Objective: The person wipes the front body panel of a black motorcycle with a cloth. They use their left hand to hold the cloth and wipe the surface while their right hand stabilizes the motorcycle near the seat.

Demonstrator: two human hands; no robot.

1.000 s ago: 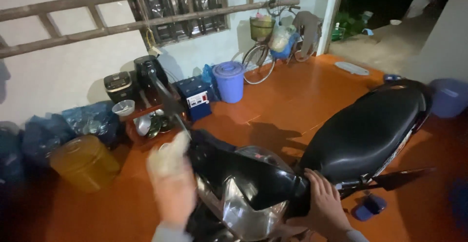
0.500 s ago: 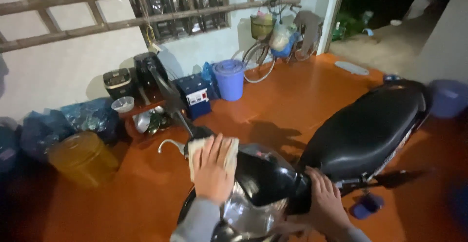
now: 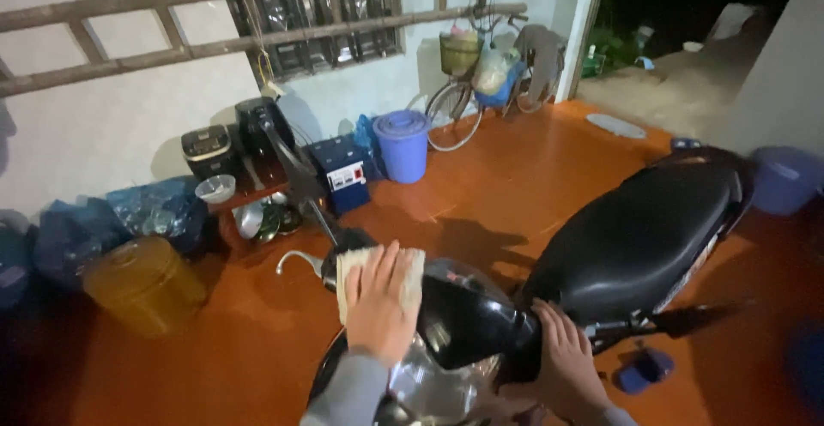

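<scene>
A black motorbike [image 3: 639,237] stands on the orange floor, its long seat running to the right and its handlebar head [image 3: 468,319] close below me. My left hand [image 3: 382,302] lies flat on a pale cloth [image 3: 412,271], pressing it against the left side of the handlebar head near the mirror stalk [image 3: 296,173] and brake lever [image 3: 296,259]. My right hand [image 3: 562,362] rests on the right end of the handlebar by the grip, fingers wrapped over it.
Along the white wall stand a blue bucket [image 3: 403,143], a small blue box [image 3: 343,173], cookers [image 3: 210,151], metal bowls [image 3: 262,216], dark bags [image 3: 159,207] and a yellow canister [image 3: 142,284]. A bicycle [image 3: 481,83] leans at the back. A ladder [image 3: 172,31] hangs on the wall. Blue sandals [image 3: 644,366] lie right.
My left hand has brought the cloth down from in front of the bike onto the handlebar head and now presses it flat there. The right hand has stayed on the handlebar.
</scene>
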